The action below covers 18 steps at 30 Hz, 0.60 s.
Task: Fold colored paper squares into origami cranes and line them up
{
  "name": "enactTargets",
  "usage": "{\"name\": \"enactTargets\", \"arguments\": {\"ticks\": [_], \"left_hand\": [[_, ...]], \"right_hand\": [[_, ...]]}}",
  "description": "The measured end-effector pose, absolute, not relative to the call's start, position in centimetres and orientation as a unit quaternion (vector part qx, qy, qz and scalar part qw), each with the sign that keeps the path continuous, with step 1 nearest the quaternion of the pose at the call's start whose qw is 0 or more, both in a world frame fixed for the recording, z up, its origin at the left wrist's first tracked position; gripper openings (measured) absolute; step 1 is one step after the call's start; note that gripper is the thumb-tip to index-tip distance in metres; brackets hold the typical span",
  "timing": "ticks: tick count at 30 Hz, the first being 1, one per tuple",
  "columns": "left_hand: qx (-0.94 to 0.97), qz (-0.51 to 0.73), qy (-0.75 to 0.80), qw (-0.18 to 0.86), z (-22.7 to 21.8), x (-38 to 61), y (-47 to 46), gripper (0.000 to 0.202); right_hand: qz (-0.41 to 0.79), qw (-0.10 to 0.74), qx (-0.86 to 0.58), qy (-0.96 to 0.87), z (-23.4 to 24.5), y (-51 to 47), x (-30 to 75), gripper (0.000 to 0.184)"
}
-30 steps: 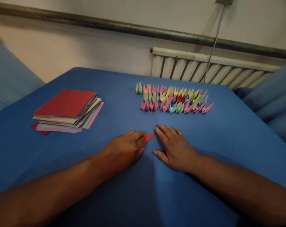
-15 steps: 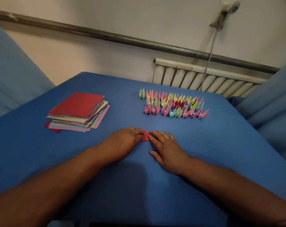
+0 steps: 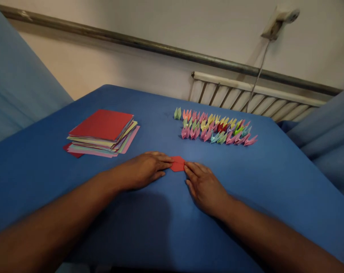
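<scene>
A small folded piece of red origami paper (image 3: 178,164) lies flat on the blue table between my hands, a crease running across its middle. My left hand (image 3: 146,170) rests its outstretched fingertips on the paper's left end, its thumb lower down and apart. At the right end, fingertips of my right hand (image 3: 204,185) touch the paper. That hand's thumb sits below, off the paper. Neither hand is closed around anything. Beyond my right hand stand several rows of small folded paper figures (image 3: 207,132) in pink, yellow, green, red and blue.
To the left lies a stack of coloured paper sheets (image 3: 102,125), red on top, with a red corner sticking out beneath. The blue table (image 3: 149,121) reaches toward a wall with a metal rail (image 3: 160,46) and a radiator (image 3: 254,93). Blue curtains (image 3: 15,76) hang at both sides.
The view has shifted slightly, so the table's contents sit further right. My hands have drawn apart a little, and more of the red paper shows between them.
</scene>
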State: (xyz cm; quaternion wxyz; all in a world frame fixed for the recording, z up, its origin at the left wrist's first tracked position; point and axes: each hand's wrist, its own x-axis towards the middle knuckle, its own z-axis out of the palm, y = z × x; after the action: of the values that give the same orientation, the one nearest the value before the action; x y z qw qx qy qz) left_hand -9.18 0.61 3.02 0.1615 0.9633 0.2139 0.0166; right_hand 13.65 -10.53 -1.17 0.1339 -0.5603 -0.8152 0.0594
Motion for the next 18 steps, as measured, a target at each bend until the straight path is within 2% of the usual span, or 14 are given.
{"name": "enactTargets", "arguments": {"ticks": [6, 10, 12, 15, 18], "left_hand": [[0.947, -0.023, 0.307, 0.093, 4.4, -12.5, 3.0, 0.028], [0.936, 0.073, 0.338, 0.058, 4.6, -12.1, 2.7, 0.03], [0.945, 0.13, 0.289, 0.085, 4.2, -10.8, 1.6, 0.031], [0.964, 0.105, 0.185, 0.159, 3.0, -8.6, -0.2, 0.034], [0.967, 0.095, 0.17, 0.163, 1.9, -7.3, -0.9, 0.03]], "right_hand": [[0.046, 0.098, -0.564, -0.819, -0.9, -10.6, 13.3, 0.046], [0.041, 0.101, -0.553, -0.826, -0.9, -10.3, 13.4, 0.045], [0.039, 0.102, -0.548, -0.829, -0.8, -10.2, 13.6, 0.045], [0.036, 0.1, -0.549, -0.829, -0.7, -10.2, 13.8, 0.045], [0.029, 0.095, -0.555, -0.826, -0.6, -10.3, 14.0, 0.044]]}}
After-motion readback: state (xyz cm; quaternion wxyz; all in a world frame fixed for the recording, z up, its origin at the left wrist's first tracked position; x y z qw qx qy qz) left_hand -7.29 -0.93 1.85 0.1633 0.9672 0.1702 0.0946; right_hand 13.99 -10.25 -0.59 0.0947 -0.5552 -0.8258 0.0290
